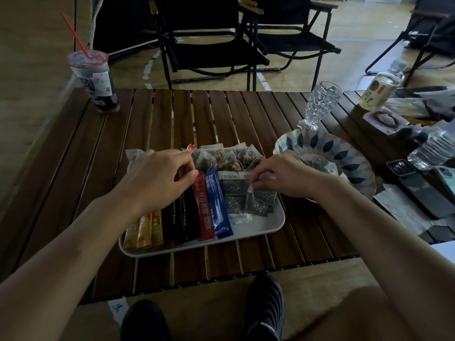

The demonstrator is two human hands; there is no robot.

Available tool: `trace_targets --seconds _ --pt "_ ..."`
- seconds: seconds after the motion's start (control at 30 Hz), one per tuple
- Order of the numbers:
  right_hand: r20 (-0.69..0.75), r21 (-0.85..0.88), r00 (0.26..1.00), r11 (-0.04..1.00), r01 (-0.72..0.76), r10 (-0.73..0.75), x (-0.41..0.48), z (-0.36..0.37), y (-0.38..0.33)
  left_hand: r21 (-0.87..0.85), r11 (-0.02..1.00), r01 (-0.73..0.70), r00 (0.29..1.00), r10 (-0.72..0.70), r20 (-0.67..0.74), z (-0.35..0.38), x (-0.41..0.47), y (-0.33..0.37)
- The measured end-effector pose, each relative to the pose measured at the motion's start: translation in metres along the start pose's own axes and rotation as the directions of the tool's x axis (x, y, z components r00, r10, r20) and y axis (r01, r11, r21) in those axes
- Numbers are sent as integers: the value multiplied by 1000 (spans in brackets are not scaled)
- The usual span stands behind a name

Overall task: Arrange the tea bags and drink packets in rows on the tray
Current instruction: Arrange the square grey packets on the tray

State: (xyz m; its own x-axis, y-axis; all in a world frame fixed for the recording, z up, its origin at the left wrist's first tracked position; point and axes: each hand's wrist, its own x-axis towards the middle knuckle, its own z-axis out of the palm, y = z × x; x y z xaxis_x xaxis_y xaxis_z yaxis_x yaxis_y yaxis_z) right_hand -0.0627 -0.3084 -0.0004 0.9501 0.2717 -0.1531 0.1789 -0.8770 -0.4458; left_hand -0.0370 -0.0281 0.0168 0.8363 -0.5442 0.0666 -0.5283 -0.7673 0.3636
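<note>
A white tray (261,226) lies on the slatted table. Stick packets stand side by side on it: gold ones (144,231), black ones (182,221), a red one (204,212) and a blue one (219,205). Clear tea bags (226,157) line the far edge. Dark flat sachets (234,193) lie at the tray's right. My left hand (160,179) pinches the top ends of the black and red sticks. My right hand (283,175) holds a dark sachet (262,196) by its upper edge, just above the tray.
A patterned bowl (344,153) with a few more bags sits right of the tray. A glass goblet (320,104), bottles (380,91), a phone (418,188) and clutter fill the right side. An iced drink cup (98,84) stands far left. Black folding chairs (209,45) stand behind the table.
</note>
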Motion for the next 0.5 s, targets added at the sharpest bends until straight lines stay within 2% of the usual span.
trace_targets --seconds 0.5 --pt "91 -6 996 1000 15 -15 -7 -9 -8 29 999 -20 1000 19 11 2 1 -1"
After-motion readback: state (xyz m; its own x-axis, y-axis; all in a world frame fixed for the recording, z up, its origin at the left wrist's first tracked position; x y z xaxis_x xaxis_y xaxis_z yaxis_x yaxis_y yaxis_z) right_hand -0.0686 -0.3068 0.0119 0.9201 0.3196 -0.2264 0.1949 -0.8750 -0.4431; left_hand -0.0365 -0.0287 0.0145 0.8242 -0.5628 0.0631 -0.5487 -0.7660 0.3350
